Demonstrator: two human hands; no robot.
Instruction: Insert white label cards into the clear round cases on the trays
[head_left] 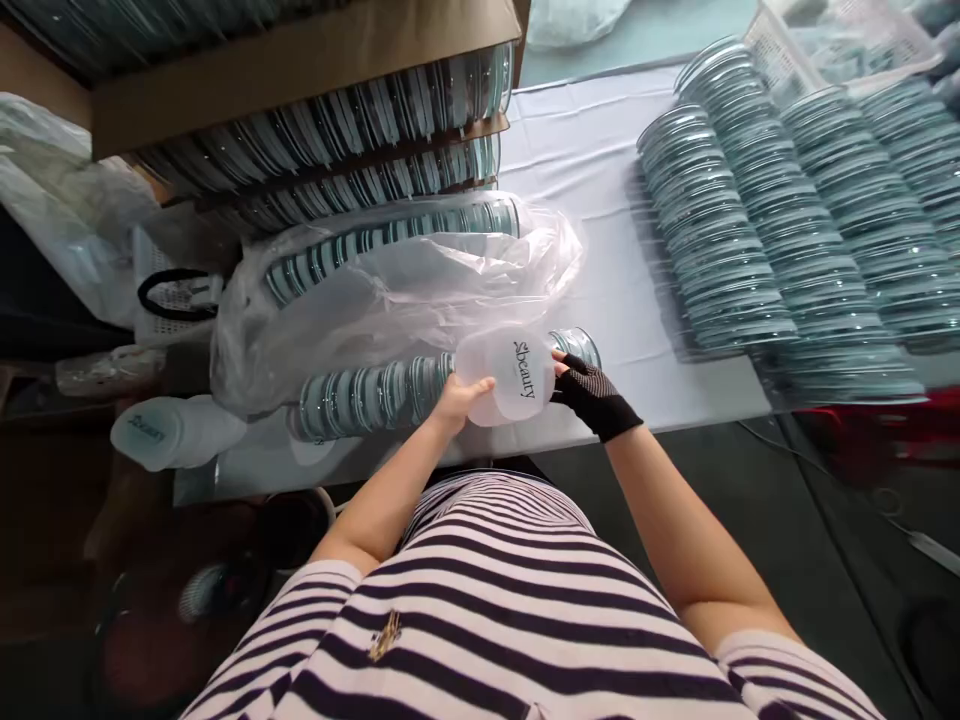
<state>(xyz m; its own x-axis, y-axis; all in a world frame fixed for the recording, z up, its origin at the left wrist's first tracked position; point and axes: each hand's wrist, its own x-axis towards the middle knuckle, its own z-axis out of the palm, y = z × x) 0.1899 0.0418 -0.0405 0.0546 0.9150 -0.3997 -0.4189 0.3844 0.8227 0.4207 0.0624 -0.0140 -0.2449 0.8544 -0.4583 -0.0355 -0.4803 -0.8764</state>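
Observation:
My bare left hand [459, 400] grips a frosted white, rounded plastic piece, its thumb lying on top. Right beside it is a second frosted piece [523, 378] printed with "beauty", overlapping the first. My right hand [589, 393], in a black fingerless glove, pinches the right edge of the printed piece. Behind the hands, a row of clear round lid-like discs [371, 393] stands on edge, and several more discs [581, 345] show just beyond my right hand. The pieces hide the middle of this row.
A clear plastic bag [450, 275] holding another disc row lies behind. A cardboard box [300, 75] of discs stands at the back left. Long disc stacks [712, 230] and a white basket [862, 50] occupy the right. More frosted pieces [206, 430] lie at the table's left end.

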